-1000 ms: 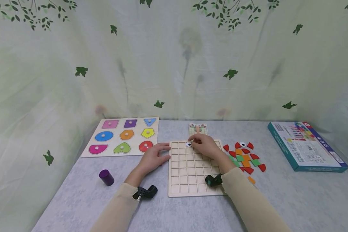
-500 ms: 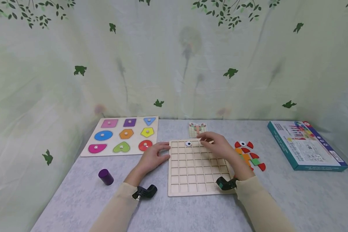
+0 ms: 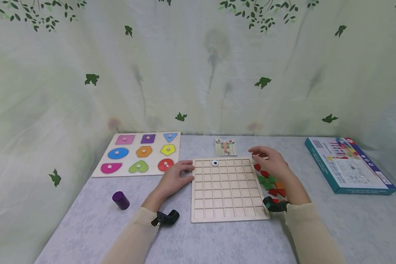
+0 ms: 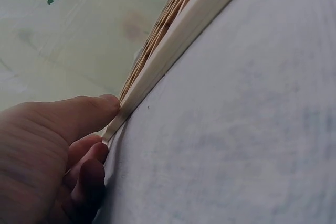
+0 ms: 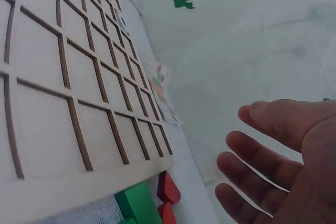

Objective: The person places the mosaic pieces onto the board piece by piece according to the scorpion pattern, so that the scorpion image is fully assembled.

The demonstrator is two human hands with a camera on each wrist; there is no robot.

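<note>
A wooden grid board (image 3: 231, 190) lies flat in the middle, with one white eye tile (image 3: 215, 163) in a top-row cell, third from the left. My left hand (image 3: 175, 179) touches the board's left edge, thumb and fingertips against its side in the left wrist view. My right hand (image 3: 272, 163) is raised past the board's upper right corner, over the loose pieces, fingers relaxed and holding nothing. Red pieces (image 5: 168, 188) and a green piece (image 5: 137, 203) lie beside the board in the right wrist view. A small picture card (image 3: 226, 147) lies behind the board.
A shape puzzle board (image 3: 156, 146) with coloured knobbed pieces stands at the back left. A purple cylinder (image 3: 120, 200) is at the left. On the right lies a flat teal-edged box (image 3: 349, 167). A printed curtain hangs behind the table.
From beside the eye tile, my right hand has moved right, off the board and over the coloured pieces. The tile stays in its cell, and my left hand remains at the edge.
</note>
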